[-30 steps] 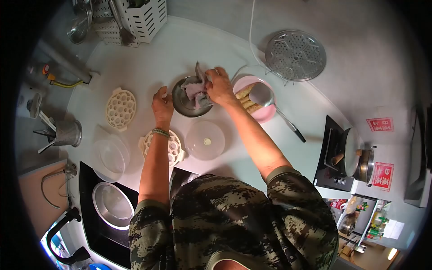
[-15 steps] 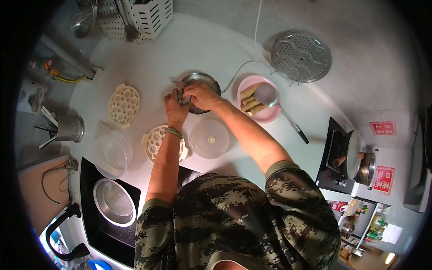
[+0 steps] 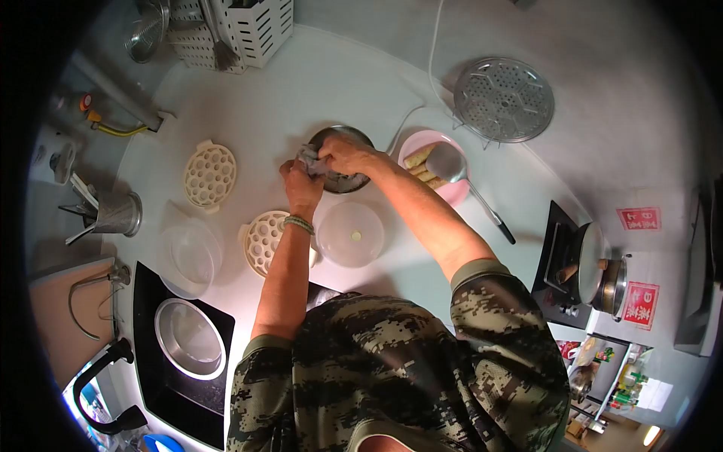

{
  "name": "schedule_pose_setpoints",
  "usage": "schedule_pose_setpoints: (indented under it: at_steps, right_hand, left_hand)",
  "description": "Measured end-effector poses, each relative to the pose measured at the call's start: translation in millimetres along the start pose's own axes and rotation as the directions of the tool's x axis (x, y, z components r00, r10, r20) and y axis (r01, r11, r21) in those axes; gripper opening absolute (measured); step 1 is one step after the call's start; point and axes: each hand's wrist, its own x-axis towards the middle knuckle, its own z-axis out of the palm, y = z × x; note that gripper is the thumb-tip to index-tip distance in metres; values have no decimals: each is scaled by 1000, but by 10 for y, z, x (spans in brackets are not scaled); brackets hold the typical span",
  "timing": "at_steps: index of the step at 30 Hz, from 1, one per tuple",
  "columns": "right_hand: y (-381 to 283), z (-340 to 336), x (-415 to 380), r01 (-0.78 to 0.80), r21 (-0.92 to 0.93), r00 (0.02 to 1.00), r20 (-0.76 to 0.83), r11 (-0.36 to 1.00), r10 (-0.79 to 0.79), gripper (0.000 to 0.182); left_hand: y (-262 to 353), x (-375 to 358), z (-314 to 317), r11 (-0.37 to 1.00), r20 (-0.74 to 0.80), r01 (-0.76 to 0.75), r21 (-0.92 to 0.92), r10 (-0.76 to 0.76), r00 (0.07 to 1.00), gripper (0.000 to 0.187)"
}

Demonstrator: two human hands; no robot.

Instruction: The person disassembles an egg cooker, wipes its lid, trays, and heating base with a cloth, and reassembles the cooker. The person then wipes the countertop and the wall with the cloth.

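A round metal pan (image 3: 349,135) stands on the white counter (image 3: 301,90) in front of me. My right hand (image 3: 343,154) presses a grey cloth (image 3: 309,160) against the pan's near side. My left hand (image 3: 300,184) grips the pan's left rim and touches the cloth too. Most of the pan's inside is hidden by both hands. A green band sits on my left wrist.
Right of the pan, a pink plate (image 3: 444,192) holds rolls and a ladle (image 3: 452,166). Two cream perforated trays (image 3: 209,175) (image 3: 263,239), a clear lid (image 3: 352,233), a clear container (image 3: 188,256) lie nearby. A steamer rack (image 3: 503,98), utensil holder (image 3: 252,26), cooktop pot (image 3: 188,335).
My right hand has drawn the cloth from the pan's middle to its near left edge. My left hand has come up from the rim to meet it.
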Motion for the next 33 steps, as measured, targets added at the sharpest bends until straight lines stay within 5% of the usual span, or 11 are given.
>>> schedule_pose_setpoints:
  at_steps: [4, 8, 11, 15, 16, 19, 20, 25, 27, 30, 33]
  right_hand:
    - [16, 138, -22, -74, -186, 906, -423, 980, -12, 21]
    - [34, 206, -183, 223, -123, 955, -173, 967, -242, 17]
    - [-139, -197, -237, 1, -314, 1000, -17, 950, -7, 16]
    - [34, 65, -267, -85, -195, 922, -388, 977, 3, 12]
    - [-6, 128, -331, 97, -247, 914, -360, 964, -185, 22]
    - [84, 77, -500, 81, -184, 984, -139, 980, -107, 14]
    - [2, -73, -508, -55, -207, 997, -57, 977, 44, 17]
    - [-19, 246, -204, -435, -325, 802, -563, 840, 197, 23]
    - [-19, 459, -37, -350, -12, 821, -485, 937, 301, 26]
    - [0, 269, -152, 98, -209, 973, -183, 973, -138, 22]
    - [-114, -184, -282, -221, -264, 968, 55, 939, 244, 21]
  left_hand:
    - [22, 43, -7, 999, -11, -8, 47, 8, 1000, 51]
    - [17, 37, 30, 998, 31, -1, 55, -1, 1000, 55]
    - [90, 10, 4, 1000, 28, 6, 26, -6, 1000, 54]
    - [75, 24, 55, 1000, -15, 27, 16, -27, 1000, 54]
    - [45, 21, 59, 999, 3, 13, 31, -13, 1000, 54]
    - [23, 49, 62, 999, 31, -18, 51, 16, 999, 54]
    - [81, 42, 34, 999, 20, -13, 40, 12, 1000, 53]
    - [172, 23, 10, 998, 23, -18, 67, 16, 1000, 52]
    - [102, 35, 48, 995, 9, -38, 87, 37, 999, 52]
    - [23, 33, 85, 999, -31, -11, 33, 12, 999, 54]
    - [187, -37, 13, 997, -5, 20, 68, -20, 1000, 56]
